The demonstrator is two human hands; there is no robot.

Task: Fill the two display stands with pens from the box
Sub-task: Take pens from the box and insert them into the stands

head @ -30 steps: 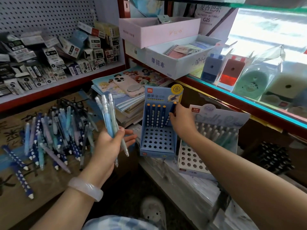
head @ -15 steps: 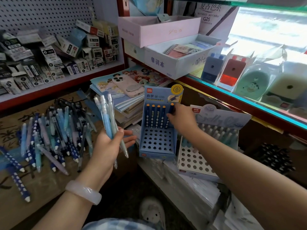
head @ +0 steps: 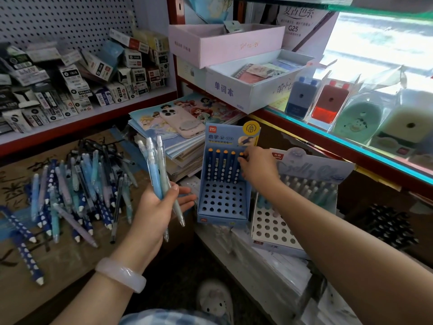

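A blue display stand (head: pixel 223 202) stands on the low shelf, with several dark blue pens (head: pixel 221 166) upright in its back row. My right hand (head: pixel 257 168) pinches the rightmost pen of that row near its top. To its right a white display stand (head: pixel 271 227) holds pale pens in its back rows. My left hand (head: pixel 155 213) grips a bunch of light blue pens (head: pixel 157 170) left of the blue stand. A heap of loose pens (head: pixel 77 195) lies on flattened brown cardboard (head: pixel 58 268) at the left.
A pink phone (head: pixel 181 121) rests on a stack of picture notebooks behind the blue stand. Small boxes crowd the left shelf (head: pixel 70 90). Two open boxes (head: pixel 234 87) and packaged sharpeners (head: pixel 328 102) sit on the glass counter at right. A slipper (head: pixel 214 299) shows at the bottom.
My right hand has shifted slightly on the rightmost dark blue pen in the back row. My left hand with its bunch of pens stays about where it was.
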